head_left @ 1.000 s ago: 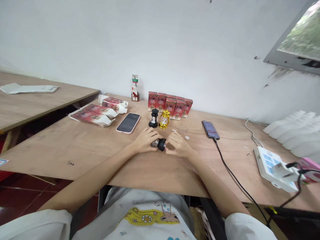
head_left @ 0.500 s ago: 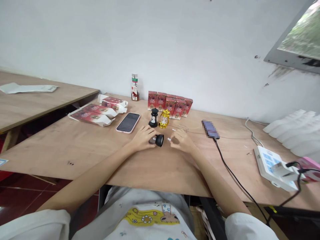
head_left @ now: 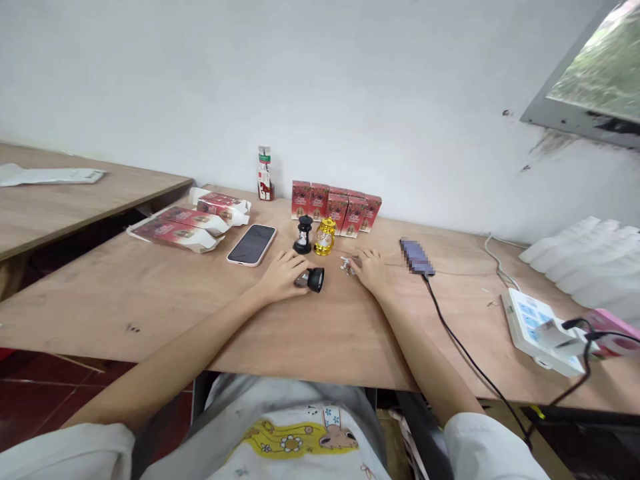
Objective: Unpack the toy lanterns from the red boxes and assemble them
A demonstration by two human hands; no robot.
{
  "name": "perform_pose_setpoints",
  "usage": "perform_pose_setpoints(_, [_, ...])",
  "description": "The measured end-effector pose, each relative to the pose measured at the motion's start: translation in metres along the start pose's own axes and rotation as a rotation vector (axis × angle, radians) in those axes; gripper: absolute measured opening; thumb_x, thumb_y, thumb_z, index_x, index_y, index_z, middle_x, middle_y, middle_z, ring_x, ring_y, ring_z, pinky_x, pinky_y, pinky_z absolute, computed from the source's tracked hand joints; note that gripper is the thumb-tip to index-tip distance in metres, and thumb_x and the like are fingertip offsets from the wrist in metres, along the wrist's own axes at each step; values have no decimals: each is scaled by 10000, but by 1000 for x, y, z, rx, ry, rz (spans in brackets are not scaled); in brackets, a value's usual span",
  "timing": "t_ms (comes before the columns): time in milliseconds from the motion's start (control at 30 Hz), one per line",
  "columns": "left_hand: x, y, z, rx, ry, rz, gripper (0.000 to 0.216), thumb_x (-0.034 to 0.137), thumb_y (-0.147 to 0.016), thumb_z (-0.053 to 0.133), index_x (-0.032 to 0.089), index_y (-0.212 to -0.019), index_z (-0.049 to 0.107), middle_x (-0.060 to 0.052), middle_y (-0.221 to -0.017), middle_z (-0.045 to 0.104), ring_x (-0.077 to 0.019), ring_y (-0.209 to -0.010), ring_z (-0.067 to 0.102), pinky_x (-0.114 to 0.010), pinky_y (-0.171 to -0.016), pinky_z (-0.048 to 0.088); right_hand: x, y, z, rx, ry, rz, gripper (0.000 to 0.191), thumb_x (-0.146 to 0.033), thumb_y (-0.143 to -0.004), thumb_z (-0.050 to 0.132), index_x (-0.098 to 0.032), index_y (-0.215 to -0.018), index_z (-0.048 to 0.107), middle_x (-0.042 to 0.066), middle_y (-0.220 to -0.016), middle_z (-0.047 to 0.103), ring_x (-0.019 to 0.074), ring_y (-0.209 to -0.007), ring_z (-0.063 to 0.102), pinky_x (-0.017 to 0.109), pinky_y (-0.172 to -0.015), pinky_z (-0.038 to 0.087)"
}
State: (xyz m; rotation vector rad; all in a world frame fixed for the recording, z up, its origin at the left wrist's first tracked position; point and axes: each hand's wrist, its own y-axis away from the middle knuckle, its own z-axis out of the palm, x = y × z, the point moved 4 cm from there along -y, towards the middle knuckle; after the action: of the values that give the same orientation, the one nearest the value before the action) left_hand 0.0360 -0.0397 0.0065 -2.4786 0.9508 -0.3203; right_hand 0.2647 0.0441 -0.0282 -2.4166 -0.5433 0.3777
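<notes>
Head view: left hand point(head_left: 281, 275) clasps a black lamp point(head_left: 315, 280); right hand point(head_left: 372, 272), fingers point(head_left: 369, 255) half curled, reaches white bits point(head_left: 346, 267), grip unclear.

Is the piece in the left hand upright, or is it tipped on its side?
Tipped: the piece lies sideways in the left hand, its black end facing right rather than up or down.

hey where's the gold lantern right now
In the head view, the gold lantern stands right of the upright black lantern, before the red boxes, beyond and left of the right hand.
</notes>
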Motion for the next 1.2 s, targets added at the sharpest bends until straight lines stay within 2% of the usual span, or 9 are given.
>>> perform_pose_setpoints(233, [1,0,-1,3,-4,6,370,333,-748,622,192,-1089,601,-48,-1017,661,-227,-929,486,-340,-783,319,-12,3,-11,-120,-54,-65,213,-246,-845,495,-200,-825,702,78,-1043,640,234,-1019,489,363,-862,311])
perform_pose_setpoints(467, [0,0,0,4,4,9,365,325,-743,628,190,-1081,601,-51,-1006,660,-226,-931,492,-342,-792,330,-14,4,-15,-147,-149,-99,193,-166,-789,514,-213,-766,699,56,-1043,632,227,-1036,477,374,-887,312])
perform_pose_setpoints(600, [0,2,0,19,5,-14,370,314,-737,632,192,-1084,595,-52,-1020,661,-230,-937,496,-341,-788,341,-30,8,-22,-45,-236,-131,166,-178,-808,514,-206,-793,677,62,-1007,636,219,-999,499,376,-896,330])
perform_pose_setpoints(733, [-2,4,-1,98,22,-70,505,287,-722,638,164,-1199,523,-68,-1092,647,-244,-977,497,-351,-817,361,-61,17,-33,99,-433,-109,126,-244,-843,531,-205,-813,647,56,-929,633,193,-906,548,356,-854,379])
perform_pose_setpoints(900, [-3,6,-2,170,16,-67,452,295,-733,625,166,-1160,551,-69,-1095,645,-252,-986,500,-358,-826,369,-93,25,-40,133,-573,-130,146,-281,-868,531,-218,-825,655,45,-846,622,183,-843,564,342,-796,413])
perform_pose_setpoints(1000, [-2,6,-3,169,-9,-58,410,308,-740,622,166,-1122,576,-70,-1062,653,-251,-967,506,-360,-816,365,-96,26,-39,96,-661,-78,150,-288,-863,539,-218,-817,664,43,-821,631,181,-820,561,343,-787,423])
perform_pose_setpoints(1200, [0,7,-3,138,-106,-19,383,309,-758,622,178,-1117,596,-73,-1052,658,-245,-938,498,-361,-782,348,-89,24,-22,-80,-959,154,177,-366,-807,588,-212,-748,654,24,-783,648,168,-776,567,316,-754,430])
